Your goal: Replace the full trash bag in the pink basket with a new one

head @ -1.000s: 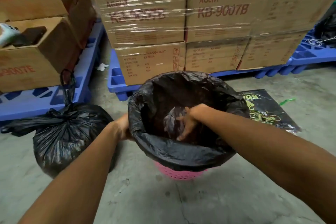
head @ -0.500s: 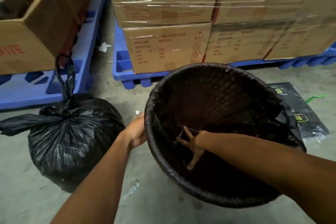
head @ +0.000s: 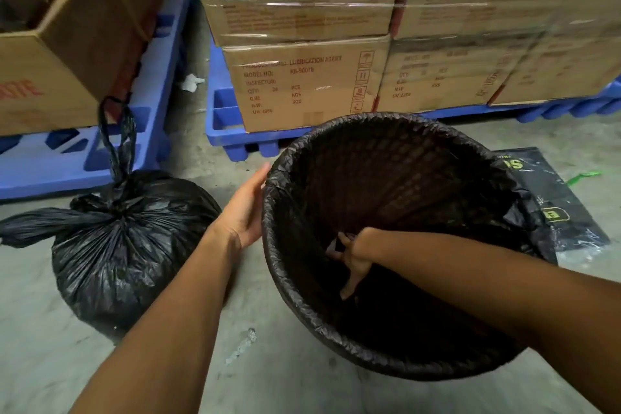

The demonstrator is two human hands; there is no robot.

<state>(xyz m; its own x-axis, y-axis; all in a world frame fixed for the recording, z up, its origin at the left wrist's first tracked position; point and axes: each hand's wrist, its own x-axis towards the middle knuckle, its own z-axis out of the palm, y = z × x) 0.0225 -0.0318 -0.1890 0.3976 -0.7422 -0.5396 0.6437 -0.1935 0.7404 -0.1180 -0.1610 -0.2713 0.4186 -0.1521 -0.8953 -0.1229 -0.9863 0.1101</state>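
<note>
Head view: two bare forearms reach in from the near edge over a grey concrete floor (head: 285,390). The right hand (head: 353,257) is down inside the basket (head: 396,360), fingers spread and pressing the new black bag (head: 282,245) against the inner wall; it grips nothing that I can make out. The bag lines the whole inside, the basket's mesh pattern shows through it, and its edge is folded over the rim all round, so no pink shows from this angle. The left hand (head: 245,208) lies flat and released, palm against the outside of the rim on the left. A scrap of clear plastic (head: 242,344) lies on the floor near the left forearm. Left of the basket, just apart from it, sits the full trash bag (head: 124,252), tied shut with its loops standing up. Right of the basket, partly behind it, a flat black printed packet (head: 564,212) lies on the floor. Farther off, blue pallets (head: 228,131) carry stacked cardboard boxes (head: 302,84), the right stack wrapped in clear film, and an open box (head: 64,44) stands at far left.
</note>
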